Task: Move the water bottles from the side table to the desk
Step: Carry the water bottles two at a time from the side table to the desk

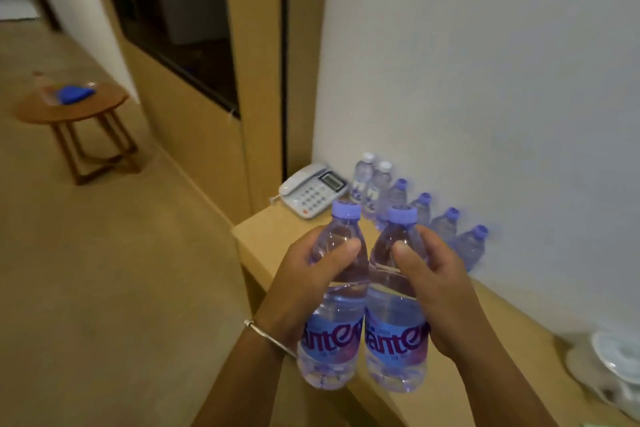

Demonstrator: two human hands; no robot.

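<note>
While I stand at the corner of the desk point(277, 236), its pale top runs away beyond and to the right of my hands, along the white wall point(485, 80). Far off to my left, well apart from both hands, is the round side table point(69, 111), with something blue on it that I cannot make out; I see no bottle left there, though blur hides much.

Just beyond my hands, a row of 6 bottles point(415, 204) already stands against the wall, and a telephone point(311, 189) sits to their left.

My left hand point(304, 281) is wrapped round the shoulder of 1 bottle point(332, 305), thumb across its front. My right hand point(436, 291) grips the second bottle point(394, 308) the same way. The 2 bottles touch side by side, both upright and in the air over the desk's near edge.

So I judge this the delivery step, likely near the end of the job. Next I should carry both forward and to the right, set their bases flat on bare desk beside the row without knocking the nearest one, then loosen my fingers.
</note>
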